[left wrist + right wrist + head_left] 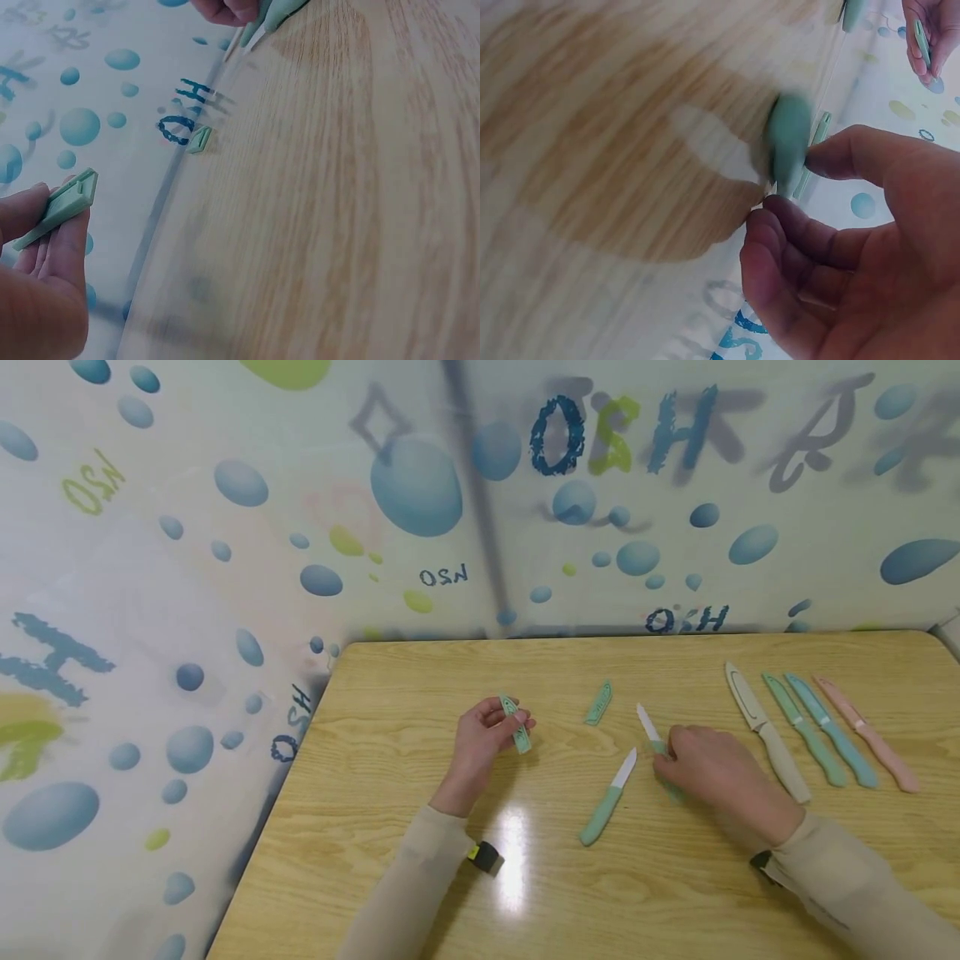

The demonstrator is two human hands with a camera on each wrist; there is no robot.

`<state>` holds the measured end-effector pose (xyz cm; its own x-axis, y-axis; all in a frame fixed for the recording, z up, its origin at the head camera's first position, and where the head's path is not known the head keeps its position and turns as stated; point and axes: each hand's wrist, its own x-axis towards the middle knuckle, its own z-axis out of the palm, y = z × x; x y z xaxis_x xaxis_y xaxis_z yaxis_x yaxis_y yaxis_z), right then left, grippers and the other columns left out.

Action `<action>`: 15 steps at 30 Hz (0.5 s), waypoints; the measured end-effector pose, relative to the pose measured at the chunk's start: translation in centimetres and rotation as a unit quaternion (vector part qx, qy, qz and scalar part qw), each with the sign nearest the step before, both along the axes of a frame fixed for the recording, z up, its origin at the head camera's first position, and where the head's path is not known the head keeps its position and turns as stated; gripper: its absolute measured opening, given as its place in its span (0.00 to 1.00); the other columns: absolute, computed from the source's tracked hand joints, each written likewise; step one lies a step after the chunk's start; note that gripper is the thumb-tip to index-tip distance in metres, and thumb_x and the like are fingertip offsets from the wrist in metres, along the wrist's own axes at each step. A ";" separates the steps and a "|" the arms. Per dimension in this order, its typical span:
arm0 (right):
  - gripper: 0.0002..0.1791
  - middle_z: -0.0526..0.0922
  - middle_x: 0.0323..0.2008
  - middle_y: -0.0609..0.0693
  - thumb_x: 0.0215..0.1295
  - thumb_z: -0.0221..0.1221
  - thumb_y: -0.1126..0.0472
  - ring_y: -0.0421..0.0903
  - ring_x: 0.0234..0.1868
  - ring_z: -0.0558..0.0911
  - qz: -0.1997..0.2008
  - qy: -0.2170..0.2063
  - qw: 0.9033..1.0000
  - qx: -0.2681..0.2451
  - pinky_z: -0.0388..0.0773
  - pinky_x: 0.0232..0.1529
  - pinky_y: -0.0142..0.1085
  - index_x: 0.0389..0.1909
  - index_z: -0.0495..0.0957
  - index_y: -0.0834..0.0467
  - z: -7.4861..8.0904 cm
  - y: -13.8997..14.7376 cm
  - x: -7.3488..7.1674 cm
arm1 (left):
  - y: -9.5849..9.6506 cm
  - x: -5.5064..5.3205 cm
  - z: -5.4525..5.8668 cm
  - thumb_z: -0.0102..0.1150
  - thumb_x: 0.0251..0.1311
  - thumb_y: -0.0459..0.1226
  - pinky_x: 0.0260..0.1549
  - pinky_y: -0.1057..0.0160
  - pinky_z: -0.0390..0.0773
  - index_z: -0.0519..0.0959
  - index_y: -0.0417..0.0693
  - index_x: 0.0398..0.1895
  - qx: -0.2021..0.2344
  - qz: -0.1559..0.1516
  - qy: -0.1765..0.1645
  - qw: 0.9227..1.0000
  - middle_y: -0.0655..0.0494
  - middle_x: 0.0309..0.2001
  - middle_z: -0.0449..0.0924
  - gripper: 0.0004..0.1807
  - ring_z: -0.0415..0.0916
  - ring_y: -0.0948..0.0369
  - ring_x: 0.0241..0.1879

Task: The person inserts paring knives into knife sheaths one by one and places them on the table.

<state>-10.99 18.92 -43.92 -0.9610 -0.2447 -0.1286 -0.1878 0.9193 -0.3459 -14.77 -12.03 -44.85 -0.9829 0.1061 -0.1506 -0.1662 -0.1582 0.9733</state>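
Note:
My left hand holds a light green knife sheath, pinched between thumb and fingers above the table. In the left wrist view the open end of this sheath faces away from the palm. My right hand pinches a small green-handled paring knife, its white blade pointing away from me. Its handle is blurred in the right wrist view and partly hidden under the hand in the head view. Between the hands, a second green-handled paring knife lies bare-bladed, and beyond it rests another green sheath.
On the right of the wooden table lie sheathed knives in a slanted row: a beige one, a green one, a blue one and a pink one. A patterned sheet hangs behind the table's far edge.

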 end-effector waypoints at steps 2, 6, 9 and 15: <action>0.18 0.68 0.18 0.47 0.69 0.62 0.55 0.45 0.19 0.66 0.001 0.004 1.000 0.001 0.62 0.19 0.36 0.22 0.69 0.56 0.0 0.1 0.1 | 0.0 0.0 0.0 0.63 0.70 0.28 0.46 0.56 0.88 0.72 0.24 0.59 0.001 -0.001 -0.001 1.000 0.42 0.45 0.86 0.20 0.88 0.55 0.42; 0.21 0.68 0.19 0.47 0.70 0.64 0.52 0.45 0.20 0.66 0.005 0.012 1.000 0.004 0.62 0.19 0.36 0.21 0.68 0.56 0.0 0.2 0.1 | 0.0 0.0 0.0 0.62 0.70 0.28 0.47 0.56 0.88 0.72 0.23 0.60 0.005 -0.003 0.000 1.000 0.37 0.47 0.85 0.20 0.88 0.52 0.44; 0.20 0.69 0.20 0.47 0.70 0.65 0.52 0.45 0.20 0.67 0.009 0.018 1.000 0.004 0.64 0.20 0.38 0.23 0.70 0.57 -0.2 0.4 0.2 | 0.0 0.0 -0.2 0.62 0.70 0.27 0.47 0.56 0.88 0.72 0.23 0.60 0.010 -0.003 -0.001 1.000 0.31 0.50 0.82 0.20 0.88 0.52 0.44; 0.15 0.72 0.21 0.46 0.70 0.64 0.57 0.44 0.21 0.68 0.012 0.025 1.000 -0.005 0.67 0.21 0.38 0.26 0.73 0.58 -0.5 0.6 0.1 | 0.0 0.0 -0.5 0.61 0.70 0.26 0.47 0.57 0.88 0.72 0.22 0.60 0.019 0.004 -0.003 1.000 0.31 0.49 0.83 0.20 0.88 0.55 0.42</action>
